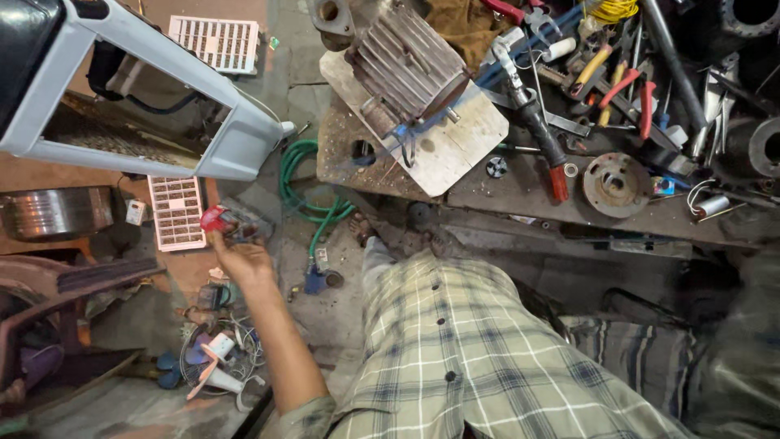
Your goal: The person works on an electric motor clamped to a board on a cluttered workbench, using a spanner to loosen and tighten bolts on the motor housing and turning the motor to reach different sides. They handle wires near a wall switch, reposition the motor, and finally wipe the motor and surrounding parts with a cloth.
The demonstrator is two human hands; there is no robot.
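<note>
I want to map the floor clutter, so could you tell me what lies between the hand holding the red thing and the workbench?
In the head view, a coiled green hose lies on the floor between the left hand and the workbench.

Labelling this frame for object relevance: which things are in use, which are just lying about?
In use:
- left hand, reaching out, gripping a small red part

Lying about:
- finned motor on a board
- green hose
- red-handled pliers
- white grille
- wire tangle on the floor

Right hand is out of view.
</note>
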